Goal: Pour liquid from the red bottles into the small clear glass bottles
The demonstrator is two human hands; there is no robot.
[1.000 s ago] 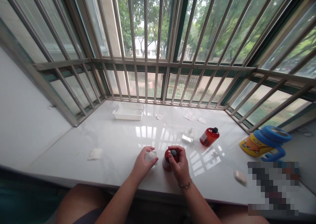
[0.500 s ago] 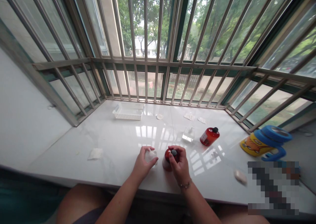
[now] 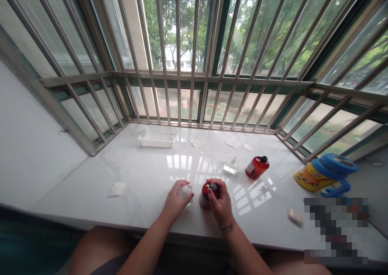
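My left hand (image 3: 175,200) is closed around a small clear bottle (image 3: 186,191) with a whitish top, which its fingers partly cover. Just to the right, my right hand (image 3: 222,202) grips a red bottle (image 3: 205,198) with a dark cap, thumb against its upper part. Both bottles are upright near the front of the white ledge (image 3: 145,194), a small gap between them. Beyond my right hand stand a second clear bottle (image 3: 230,166) and another red bottle (image 3: 257,168) with a black cap and a pale label.
A white plastic basket (image 3: 157,138) sits at the back left. A folded white tissue (image 3: 117,189) lies on the left. To the right are a yellow and blue mug (image 3: 321,174), a pale oval object (image 3: 295,217) and a blurred-out patch. Metal window bars (image 3: 194,79) close off the back.
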